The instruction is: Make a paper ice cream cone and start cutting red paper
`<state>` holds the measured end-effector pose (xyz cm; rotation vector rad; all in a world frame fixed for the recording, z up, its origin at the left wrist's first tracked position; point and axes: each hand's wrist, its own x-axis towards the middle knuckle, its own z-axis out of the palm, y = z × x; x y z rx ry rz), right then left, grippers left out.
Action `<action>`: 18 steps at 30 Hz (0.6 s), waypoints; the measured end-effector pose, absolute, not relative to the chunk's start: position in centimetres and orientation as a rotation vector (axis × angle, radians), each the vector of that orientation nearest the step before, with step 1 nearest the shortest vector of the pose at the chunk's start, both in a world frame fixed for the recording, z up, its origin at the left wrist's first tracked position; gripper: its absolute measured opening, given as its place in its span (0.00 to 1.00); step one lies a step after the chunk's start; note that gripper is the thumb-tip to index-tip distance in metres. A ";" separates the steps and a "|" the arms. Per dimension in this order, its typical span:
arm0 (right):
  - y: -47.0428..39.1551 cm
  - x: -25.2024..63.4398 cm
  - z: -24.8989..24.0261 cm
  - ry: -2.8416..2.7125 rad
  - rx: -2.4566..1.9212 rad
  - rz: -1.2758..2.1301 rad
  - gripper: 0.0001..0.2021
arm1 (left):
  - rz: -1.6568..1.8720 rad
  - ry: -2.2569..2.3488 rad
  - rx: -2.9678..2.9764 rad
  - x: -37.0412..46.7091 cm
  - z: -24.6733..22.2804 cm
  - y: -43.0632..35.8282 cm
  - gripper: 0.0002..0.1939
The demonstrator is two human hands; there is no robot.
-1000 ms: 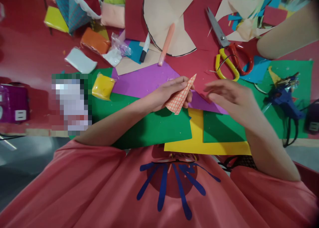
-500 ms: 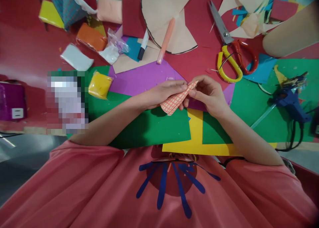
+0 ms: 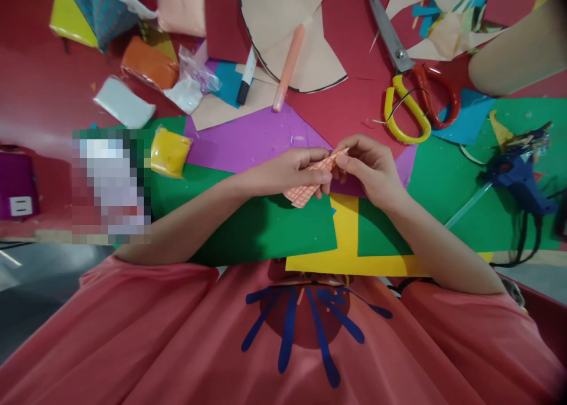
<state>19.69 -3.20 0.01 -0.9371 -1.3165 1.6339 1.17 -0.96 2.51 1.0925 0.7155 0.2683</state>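
A small paper cone (image 3: 305,192), cream with an orange-red grid pattern, is held between both hands above green and purple sheets. My left hand (image 3: 296,172) is closed round its body, the thumb lying across the outer face. At the narrow tip, my right hand (image 3: 365,163) pinches the paper between thumb and fingers. The cone's wide end points down and to the left. Part of its middle is hidden by the left thumb and fingers.
Scissors (image 3: 401,62) with red and yellow handles lie beyond my right hand. A blue glue gun (image 3: 516,172) is at the right. An orange marker (image 3: 290,65) rests on cut cream paper (image 3: 328,62). Clay packets, including a yellow packet (image 3: 170,152), lie to the left.
My left thumb has come down across the face of the cone, covering more of it. The right hand still pinches the tip. The view has shifted slightly.
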 end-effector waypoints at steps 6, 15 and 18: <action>-3.0 20.0 0.4 -1.374 -0.925 1.568 0.15 | 0.249 0.685 1.038 0.9 2.0 -0.8 0.05; -3.0 20.2 0.7 -1.449 -0.935 1.503 0.12 | 0.126 0.625 0.973 0.6 2.4 -0.8 0.05; -3.0 20.4 0.9 -1.501 -0.976 1.418 0.11 | 0.097 0.596 0.930 0.5 2.5 -0.7 0.06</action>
